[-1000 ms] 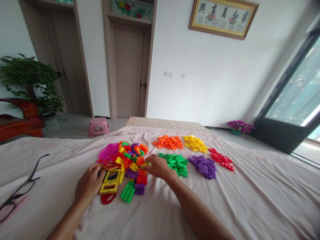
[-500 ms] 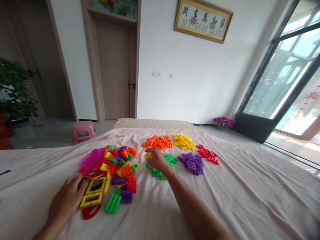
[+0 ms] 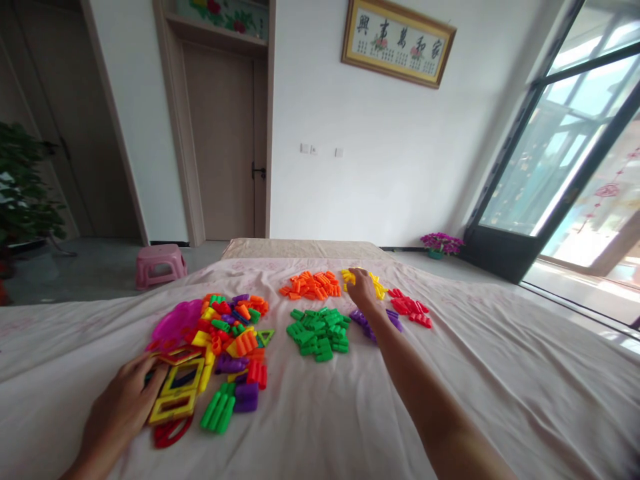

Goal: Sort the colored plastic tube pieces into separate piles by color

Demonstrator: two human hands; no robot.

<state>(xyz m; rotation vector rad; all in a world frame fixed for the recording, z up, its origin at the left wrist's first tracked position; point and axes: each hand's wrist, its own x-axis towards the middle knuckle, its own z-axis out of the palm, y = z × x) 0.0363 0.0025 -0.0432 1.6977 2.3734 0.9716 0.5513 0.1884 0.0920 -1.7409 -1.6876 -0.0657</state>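
My right hand (image 3: 361, 289) is over the left part of the yellow block pile (image 3: 379, 287); its fingertips are too small to make out, and so is anything between them. The forearm partly covers the purple pile (image 3: 364, 325). My left hand (image 3: 131, 387) rests at the left edge of the mixed pile, fingers bent against yellow-framed tiles (image 3: 173, 405), with something dark at its fingertips. Mixed colored blocks (image 3: 231, 365) lie beside it, along with a magenta plate (image 3: 175, 321). Green blocks (image 3: 320, 333), orange blocks (image 3: 313, 285) and red blocks (image 3: 410, 307) form separate piles.
A pale cloth (image 3: 310, 413) with folds covers the wide surface. Beyond it are a pink stool (image 3: 160, 265) at the left, a potted purple flower (image 3: 442, 245) at the right, and a leafy plant (image 3: 27, 183) at the far left.
My right hand has moved right and away from the green pile, where a yellow piece showed at its fingers, to the yellow pile. My left hand stays beside the tiles. The view has shifted slightly.
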